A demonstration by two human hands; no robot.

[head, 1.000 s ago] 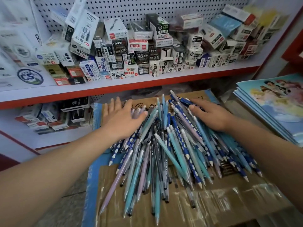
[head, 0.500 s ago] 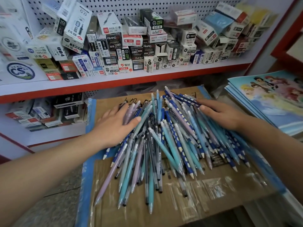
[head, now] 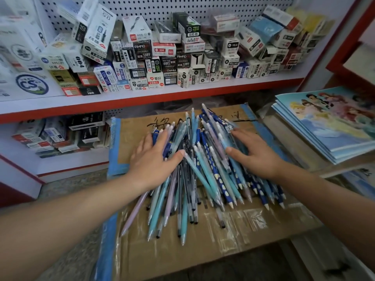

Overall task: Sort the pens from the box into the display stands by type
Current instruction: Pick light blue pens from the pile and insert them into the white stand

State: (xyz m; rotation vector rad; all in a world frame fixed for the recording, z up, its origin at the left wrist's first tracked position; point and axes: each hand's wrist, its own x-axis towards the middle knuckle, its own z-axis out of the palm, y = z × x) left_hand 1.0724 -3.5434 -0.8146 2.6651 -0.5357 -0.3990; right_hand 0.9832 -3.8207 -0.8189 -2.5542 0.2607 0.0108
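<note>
A heap of pens [head: 203,171] lies on a flat cardboard sheet [head: 203,256] with blue taped edges. The heap mixes teal, light blue, lilac and dark barrels with navy pens that have pale dots. My left hand [head: 154,161] lies flat on the heap's left side, fingers straight and thumb spread toward the middle. My right hand [head: 253,155] presses flat on the right side, fingers pointing up and left. Both hands squeeze the heap between them. No display stand is in view.
A white shelf with a red edge [head: 154,100] holds several stacked pen boxes [head: 162,57] against a pegboard. More boxes [head: 58,134] sit on the lower shelf at left. A stack of picture notebooks [head: 328,122] lies at the right, close to the cardboard.
Both hands have slid inward over the pens, pushing the spread-out pens into a narrower, tighter heap. The view has shifted a little.
</note>
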